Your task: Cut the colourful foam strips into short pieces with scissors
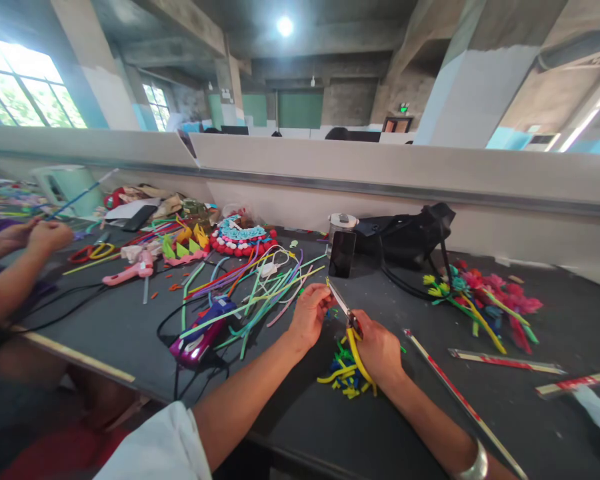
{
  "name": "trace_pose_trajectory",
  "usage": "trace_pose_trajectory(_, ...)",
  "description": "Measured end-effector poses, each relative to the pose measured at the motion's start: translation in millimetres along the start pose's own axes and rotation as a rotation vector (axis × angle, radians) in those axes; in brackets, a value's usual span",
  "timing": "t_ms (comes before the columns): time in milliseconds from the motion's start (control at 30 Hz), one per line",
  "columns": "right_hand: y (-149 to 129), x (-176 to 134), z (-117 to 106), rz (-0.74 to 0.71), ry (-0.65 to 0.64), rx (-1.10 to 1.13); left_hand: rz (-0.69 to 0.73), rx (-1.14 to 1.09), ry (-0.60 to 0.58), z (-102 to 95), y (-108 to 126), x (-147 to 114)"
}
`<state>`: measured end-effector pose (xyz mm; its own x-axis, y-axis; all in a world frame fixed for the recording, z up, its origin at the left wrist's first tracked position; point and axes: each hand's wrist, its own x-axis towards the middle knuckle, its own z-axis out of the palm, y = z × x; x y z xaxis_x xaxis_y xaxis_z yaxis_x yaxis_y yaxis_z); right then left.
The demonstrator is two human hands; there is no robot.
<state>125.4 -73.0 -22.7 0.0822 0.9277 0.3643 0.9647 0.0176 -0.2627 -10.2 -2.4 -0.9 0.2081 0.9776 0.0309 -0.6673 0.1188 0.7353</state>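
My right hand (380,350) is closed round a pair of scissors (342,301) with silver blades and a curved yellow handle. The blades point up and left, their tips at the fingers of my left hand (310,317). Those fingers are pinched together, with a small yellow piece (327,281) just showing at them; the rest of it is hidden. Below both hands lies a small heap of short yellow, green and blue cut pieces (347,377). Long coloured pipe cleaners (260,300) are strewn left of my left hand.
A phone (343,255) leans upright before a lidded jar (344,220), beside a black bag (410,230). Fuzzy flowers (505,293) and thin packets (505,361) lie right. Leftward are a purple device (200,340), a pink glue gun (133,268) and a co-worker's hands (47,237).
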Motion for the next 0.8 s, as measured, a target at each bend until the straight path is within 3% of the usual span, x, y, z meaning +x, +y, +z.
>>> trace_pose_trajectory(633, 3.4, -2.1, 4.0, -0.028, -0.001, 0.053, -0.032, -0.011, -0.002, 1.7, 0.6, -1.0)
trace_pose_trajectory(800, 9.7, 2.9, 3.6, 0.024, 0.056, 0.176, -0.048, 0.032, -0.043, -0.7, -0.2, -1.3)
